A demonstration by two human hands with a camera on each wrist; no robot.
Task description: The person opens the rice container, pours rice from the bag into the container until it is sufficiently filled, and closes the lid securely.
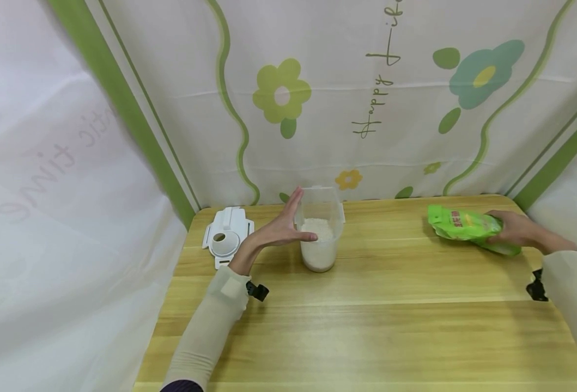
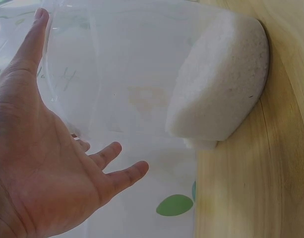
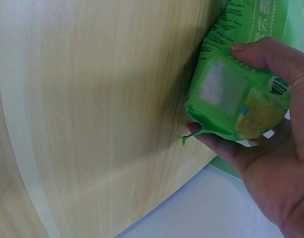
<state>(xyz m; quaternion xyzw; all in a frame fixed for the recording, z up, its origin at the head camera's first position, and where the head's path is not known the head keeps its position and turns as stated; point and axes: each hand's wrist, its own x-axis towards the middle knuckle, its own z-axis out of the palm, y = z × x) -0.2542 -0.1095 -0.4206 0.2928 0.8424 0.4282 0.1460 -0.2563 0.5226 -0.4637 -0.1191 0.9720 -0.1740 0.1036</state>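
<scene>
A clear plastic container [image 1: 321, 204], partly filled with white rice [image 1: 317, 251], stands upright on the table. My left hand [image 1: 284, 226] spans its near-left side, thumb across the front; in the left wrist view the thumb runs straight along one side and two fingers [image 2: 127, 173] stick out loosely past the other. Over at the right, my right hand [image 1: 514, 228] grips one end of a green bag of rice [image 1: 465, 224]. White grains show through the bag's clear window [image 3: 222, 89]. Its thumb lies on the printed face, with other fingers underneath.
A white plastic lid [image 1: 229, 231] with a round hole lies left of the container, beside the left forearm. The wooden table [image 1: 366, 337] ends at the back against a printed curtain [image 1: 317, 147]. White curtains [image 1: 72, 245] hang at both sides.
</scene>
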